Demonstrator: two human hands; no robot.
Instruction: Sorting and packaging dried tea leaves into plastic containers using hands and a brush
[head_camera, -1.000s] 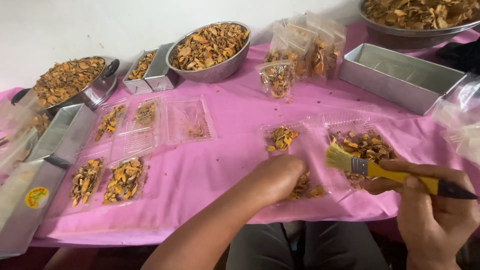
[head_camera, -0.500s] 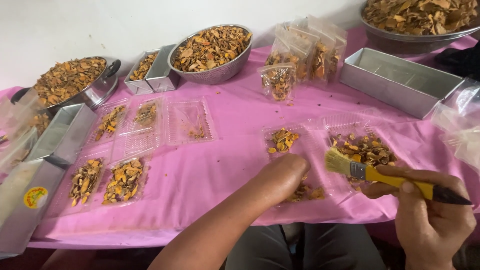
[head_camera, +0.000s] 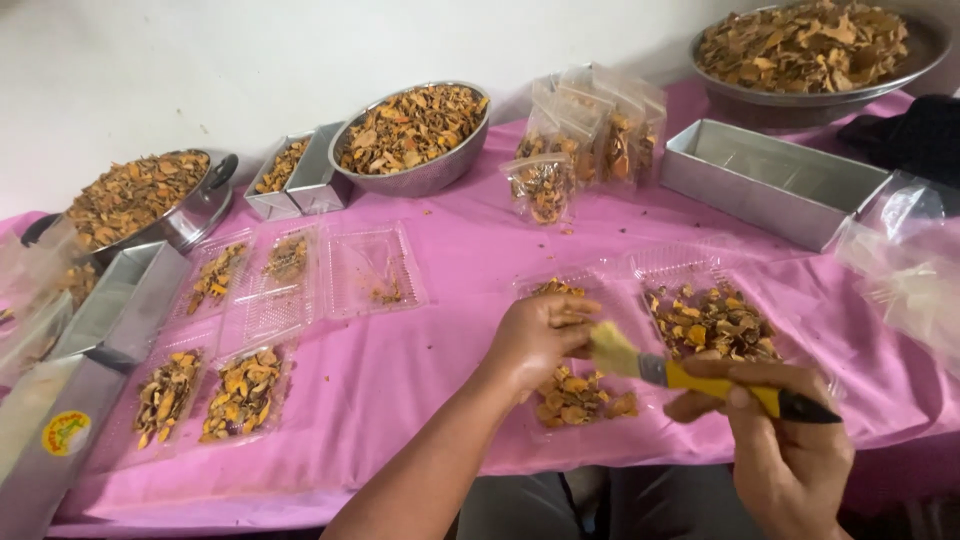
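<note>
Brush (head_camera: 640, 362) swings left now, bristles meeting the left hand (head_camera: 540, 335), fingers curled around a dried piece; right hand (head_camera: 785, 440) grips the yellow handle over the clear tray (head_camera: 690, 262)

A pink tablecloth (head_camera: 440, 250) covers the table. At the back left a steel pot (head_camera: 140, 200) with black handles is heaped with dried orange-brown slices, and beside it stand two small steel tins (head_camera: 296, 176), one holding slices. A round steel colander bowl (head_camera: 410, 135) full of the same slices sits next to them. Sealed clear pouches (head_camera: 585, 130) of slices stand in a cluster near the middle. A long rectangular steel tray (head_camera: 770, 180) lies to the right, with a large steel basin (head_camera: 815, 50) of slices behind it. Clear plastic clamshell packs (head_camera: 290, 270) lie open on the left, some partly filled.
</note>
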